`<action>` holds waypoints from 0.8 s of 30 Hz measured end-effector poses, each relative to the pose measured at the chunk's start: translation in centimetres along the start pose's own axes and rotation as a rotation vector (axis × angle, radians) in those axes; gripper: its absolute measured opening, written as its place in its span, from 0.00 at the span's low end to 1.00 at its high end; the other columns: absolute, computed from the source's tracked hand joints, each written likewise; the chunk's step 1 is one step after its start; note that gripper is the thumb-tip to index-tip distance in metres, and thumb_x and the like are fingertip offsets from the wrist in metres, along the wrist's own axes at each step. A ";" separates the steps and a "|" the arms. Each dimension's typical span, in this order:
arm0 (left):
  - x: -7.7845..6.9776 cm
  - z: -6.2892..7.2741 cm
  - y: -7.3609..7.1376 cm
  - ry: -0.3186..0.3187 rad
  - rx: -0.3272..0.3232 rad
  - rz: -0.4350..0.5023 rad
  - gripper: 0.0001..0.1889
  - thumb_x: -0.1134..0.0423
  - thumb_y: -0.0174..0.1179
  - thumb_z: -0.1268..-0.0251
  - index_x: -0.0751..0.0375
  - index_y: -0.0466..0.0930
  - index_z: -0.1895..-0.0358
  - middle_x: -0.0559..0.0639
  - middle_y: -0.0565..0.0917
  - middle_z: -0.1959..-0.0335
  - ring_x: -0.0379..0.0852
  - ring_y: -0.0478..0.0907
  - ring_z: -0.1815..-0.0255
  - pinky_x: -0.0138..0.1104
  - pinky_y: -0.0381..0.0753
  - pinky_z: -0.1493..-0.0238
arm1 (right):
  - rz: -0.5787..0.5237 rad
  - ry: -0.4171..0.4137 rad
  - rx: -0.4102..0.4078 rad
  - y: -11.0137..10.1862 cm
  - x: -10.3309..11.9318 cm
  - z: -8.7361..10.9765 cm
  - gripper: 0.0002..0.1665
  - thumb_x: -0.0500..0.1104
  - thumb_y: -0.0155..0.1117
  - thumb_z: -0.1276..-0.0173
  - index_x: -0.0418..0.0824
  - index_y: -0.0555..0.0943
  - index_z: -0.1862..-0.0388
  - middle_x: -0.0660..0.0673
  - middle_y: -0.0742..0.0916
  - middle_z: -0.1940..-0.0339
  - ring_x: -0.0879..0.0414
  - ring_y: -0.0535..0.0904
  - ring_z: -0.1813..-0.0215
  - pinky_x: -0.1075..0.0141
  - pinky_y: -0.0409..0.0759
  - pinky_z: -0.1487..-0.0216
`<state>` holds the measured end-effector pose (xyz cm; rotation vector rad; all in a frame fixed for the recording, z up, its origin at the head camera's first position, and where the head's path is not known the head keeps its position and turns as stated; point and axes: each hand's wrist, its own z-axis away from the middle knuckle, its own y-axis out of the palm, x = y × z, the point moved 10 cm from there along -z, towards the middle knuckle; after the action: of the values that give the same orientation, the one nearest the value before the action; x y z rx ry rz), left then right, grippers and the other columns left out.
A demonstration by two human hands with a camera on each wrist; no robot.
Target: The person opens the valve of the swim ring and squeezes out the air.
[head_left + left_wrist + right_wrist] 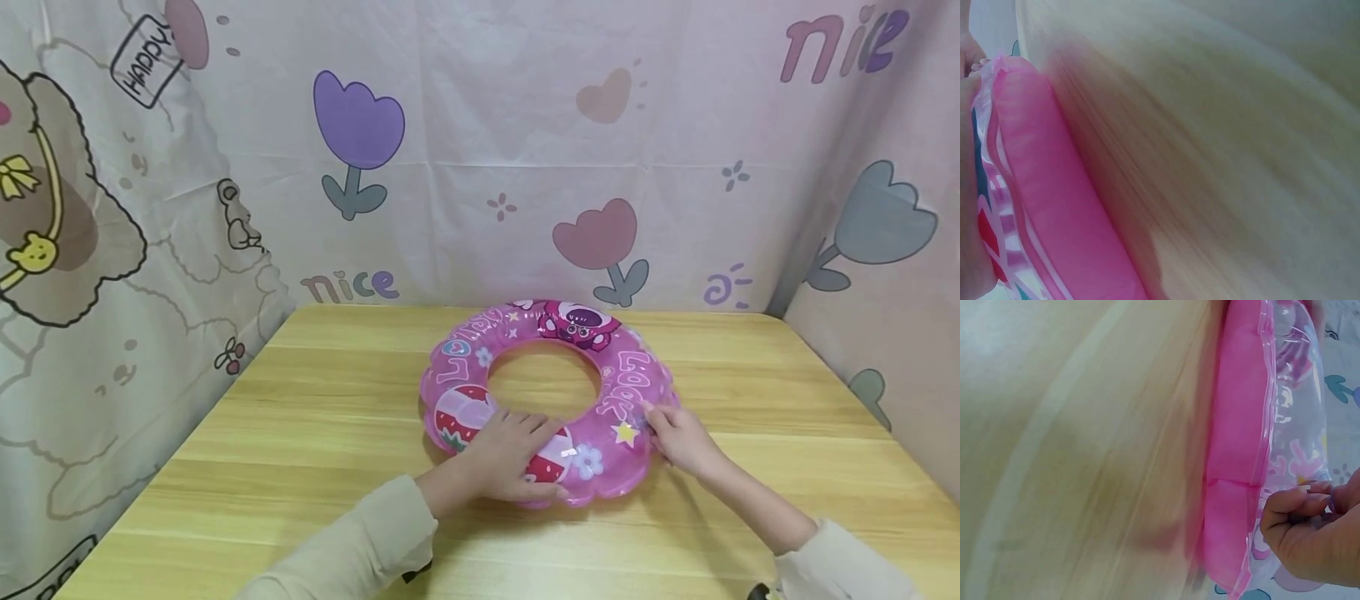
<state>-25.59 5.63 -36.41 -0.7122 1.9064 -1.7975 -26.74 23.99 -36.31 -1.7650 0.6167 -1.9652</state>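
Observation:
A pink inflated swim ring (630, 471) lies flat on the table, its see-through top printed with strawberries, flowers, letters and a bear. Across its near side rests my left hand (510, 454), fingers extended over the top and thumb along the near edge. On the ring's right side my right hand (684, 437) pinches a small spot of the upper surface with curled fingers; what exactly lies between the fingertips is mostly hidden. The right wrist view shows these bent fingers (1291, 506) against the clear top, above the solid pink side of the ring (1235, 425).
The light wood table (300, 433) extends around the ring on all sides. Behind it hangs a pale printed cloth (480, 108) with tulips and the word "nice". More printed cloth covers the left (150, 333) and right sides.

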 end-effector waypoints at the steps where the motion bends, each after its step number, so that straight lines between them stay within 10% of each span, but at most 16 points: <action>1: 0.0 0.1 0.0 0.001 0.001 0.004 0.44 0.27 0.45 0.45 0.51 0.56 0.29 0.49 0.70 0.35 0.48 0.67 0.35 0.48 0.65 0.34 | -0.009 0.009 0.008 0.1 -0.1 0.1 0.25 0.48 0.38 0.24 0.41 0.66 0.81 0.54 0.68 0.88 0.63 0.63 0.84 0.71 0.68 0.83; 15: 0.4 0.6 0.1 0.032 -0.019 0.020 0.41 0.29 0.46 0.43 0.50 0.59 0.31 0.48 0.72 0.38 0.48 0.69 0.37 0.48 0.66 0.36 | -0.206 -0.097 0.113 0.8 0.2 0.6 0.23 0.44 0.31 0.23 0.40 0.64 0.79 0.53 0.67 0.86 0.64 0.62 0.82 0.70 0.68 0.79; 24: 1.0 0.9 -0.1 0.073 -0.009 0.039 0.42 0.28 0.46 0.44 0.50 0.58 0.30 0.49 0.72 0.36 0.49 0.69 0.36 0.47 0.66 0.35 | -0.086 -0.235 0.141 0.2 1.3 0.8 0.27 0.45 0.33 0.22 0.29 0.71 0.73 0.52 0.70 0.86 0.64 0.65 0.84 0.69 0.70 0.83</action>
<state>-25.81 4.24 -36.36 -0.6164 1.9619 -1.8155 -26.08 23.03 -35.36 -1.9232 0.3211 -1.7719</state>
